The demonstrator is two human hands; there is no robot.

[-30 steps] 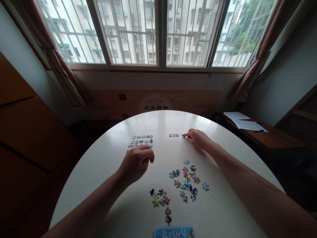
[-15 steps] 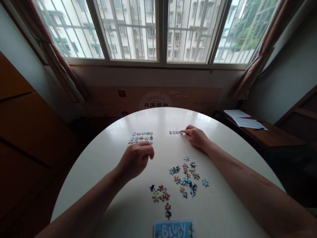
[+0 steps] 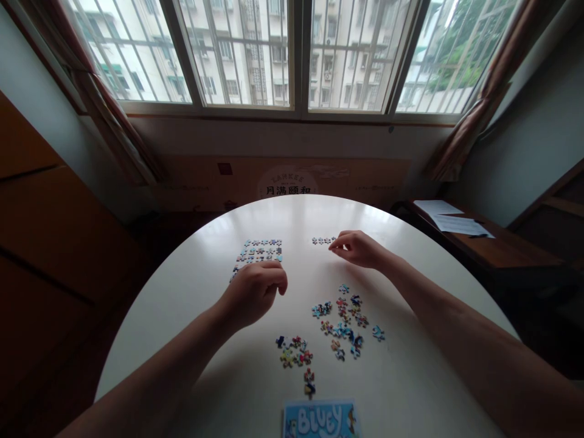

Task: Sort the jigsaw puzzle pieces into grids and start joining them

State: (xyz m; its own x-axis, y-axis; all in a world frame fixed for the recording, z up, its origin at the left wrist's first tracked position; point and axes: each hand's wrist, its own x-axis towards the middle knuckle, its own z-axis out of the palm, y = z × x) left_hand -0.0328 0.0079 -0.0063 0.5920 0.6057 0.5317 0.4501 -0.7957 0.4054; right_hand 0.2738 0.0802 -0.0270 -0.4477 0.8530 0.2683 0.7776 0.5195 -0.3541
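Note:
My left hand (image 3: 255, 291) hovers over or rests at the near side of a block of jigsaw pieces (image 3: 260, 250) laid out in rows, covering part of it. Its fingers are curled in, and whatever they may hold is hidden. To the right, a short row of jigsaw pieces (image 3: 322, 241) lies on the white table (image 3: 182, 304). My right hand (image 3: 358, 248) is at that row's right end, thumb and fingertips pinched together just on its near side. Anything between those fingertips is too small to make out.
Loose jigsaw pieces (image 3: 342, 330) lie scattered in front of my right hand, with a smaller cluster (image 3: 294, 351) nearer and to the left. A blue Bluey box or card (image 3: 319, 420) sits at the bottom. Papers (image 3: 460, 225) lie on a brown side table at right.
My right hand has drawn slightly nearer and left, its pointing index finger now bent into a pinch. My left hand has barely moved. The view has shifted a little.

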